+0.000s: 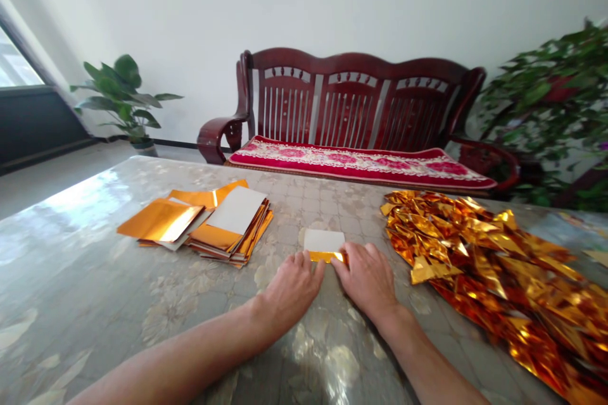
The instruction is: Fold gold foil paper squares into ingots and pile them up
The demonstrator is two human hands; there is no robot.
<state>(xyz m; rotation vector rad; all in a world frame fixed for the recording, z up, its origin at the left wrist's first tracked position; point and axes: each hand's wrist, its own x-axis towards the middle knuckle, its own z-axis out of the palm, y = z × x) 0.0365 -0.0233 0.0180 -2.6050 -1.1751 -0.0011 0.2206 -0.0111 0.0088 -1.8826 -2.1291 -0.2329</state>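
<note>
A small sheet of gold foil paper [325, 240] lies on the table with its white side up. Its near edge is folded over, so a gold strip shows along it. My left hand [297, 283] grips the left end of that strip, fingers bent against the paper. At the right end, my right hand [367, 275] pinches the same fold between thumb and fingers. The fingertips of both hands partly cover the fold. To the left, a stack of gold and white paper sheets [228, 237] sits apart from my hands.
A large heap of folded gold foil pieces [479, 266] spreads over the right of the patterned table [190, 329]. Beyond the table stands a dark red wooden bench [354, 111] with a red floral cushion [342, 159]. Potted plants [124, 101] flank it.
</note>
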